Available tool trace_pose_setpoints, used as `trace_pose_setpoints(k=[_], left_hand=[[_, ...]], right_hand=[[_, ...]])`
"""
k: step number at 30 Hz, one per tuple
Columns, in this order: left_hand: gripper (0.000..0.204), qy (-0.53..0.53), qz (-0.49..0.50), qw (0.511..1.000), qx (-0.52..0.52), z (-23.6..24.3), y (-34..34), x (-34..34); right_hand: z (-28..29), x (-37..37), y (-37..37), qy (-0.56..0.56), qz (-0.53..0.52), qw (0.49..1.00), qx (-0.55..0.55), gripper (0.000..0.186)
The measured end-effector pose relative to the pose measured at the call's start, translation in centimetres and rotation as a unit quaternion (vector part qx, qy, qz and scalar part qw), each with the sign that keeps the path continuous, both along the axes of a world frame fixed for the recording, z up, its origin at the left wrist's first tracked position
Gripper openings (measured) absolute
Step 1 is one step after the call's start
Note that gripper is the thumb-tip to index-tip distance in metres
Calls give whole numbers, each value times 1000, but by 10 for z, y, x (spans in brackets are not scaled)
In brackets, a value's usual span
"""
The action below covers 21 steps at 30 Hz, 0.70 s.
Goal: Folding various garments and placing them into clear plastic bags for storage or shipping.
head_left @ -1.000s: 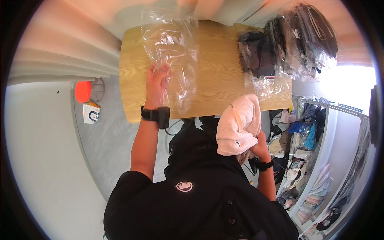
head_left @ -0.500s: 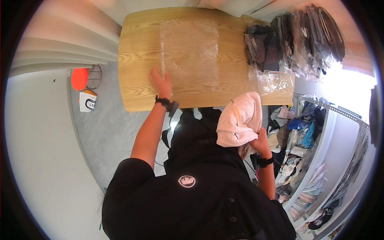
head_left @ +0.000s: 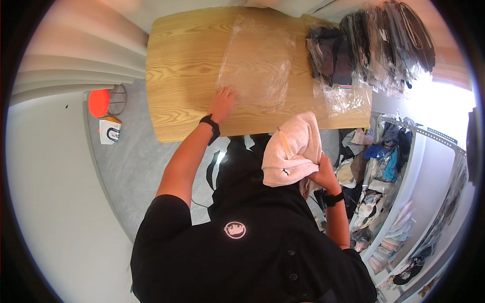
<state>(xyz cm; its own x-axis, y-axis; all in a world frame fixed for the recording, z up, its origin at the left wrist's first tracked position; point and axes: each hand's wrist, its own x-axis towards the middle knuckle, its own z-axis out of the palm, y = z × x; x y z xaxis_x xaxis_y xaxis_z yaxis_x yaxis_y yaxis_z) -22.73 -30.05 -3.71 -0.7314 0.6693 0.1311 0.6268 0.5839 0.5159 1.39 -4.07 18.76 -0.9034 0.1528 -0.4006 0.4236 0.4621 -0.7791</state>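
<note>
A clear plastic bag (head_left: 258,63) lies flat and slightly slanted on the wooden table. My left hand (head_left: 223,104) rests at its near left corner, fingers stretched out and touching the film. In my right hand (head_left: 325,175) is a folded pale pink garment (head_left: 290,151), held up in front of my body at the table's near edge. A small dark mark and a light strip, perhaps a tag, show on the garment. The fingers of the right hand are partly hidden behind the fabric.
Bagged dark clothes (head_left: 374,48) are piled at the table's (head_left: 182,65) far right. Below right stands a metal shelf rack (head_left: 434,139) filled with bagged garments. On the floor at left are a wire basket with an orange-red top (head_left: 99,103) and a white packet (head_left: 109,132).
My left hand has moved right onto the plastic bag. The bag has shifted right and turned a little. The pink garment in my right hand has moved slightly left.
</note>
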Motion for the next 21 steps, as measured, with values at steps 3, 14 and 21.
trace_pose_setpoints(k=[3,14,21], left_hand=[[23,-6,39,999,-14,-9,9,-22],[12,44,-37,988,-144,0,16,-33],[18,53,-65,996,5,-10,19,-25]], right_hand=[[4,-5,-2,-10,22,1000,14,45],[6,-21,-8,-28,61,997,38,46],[4,-31,-14,-34,100,993,44,45]])
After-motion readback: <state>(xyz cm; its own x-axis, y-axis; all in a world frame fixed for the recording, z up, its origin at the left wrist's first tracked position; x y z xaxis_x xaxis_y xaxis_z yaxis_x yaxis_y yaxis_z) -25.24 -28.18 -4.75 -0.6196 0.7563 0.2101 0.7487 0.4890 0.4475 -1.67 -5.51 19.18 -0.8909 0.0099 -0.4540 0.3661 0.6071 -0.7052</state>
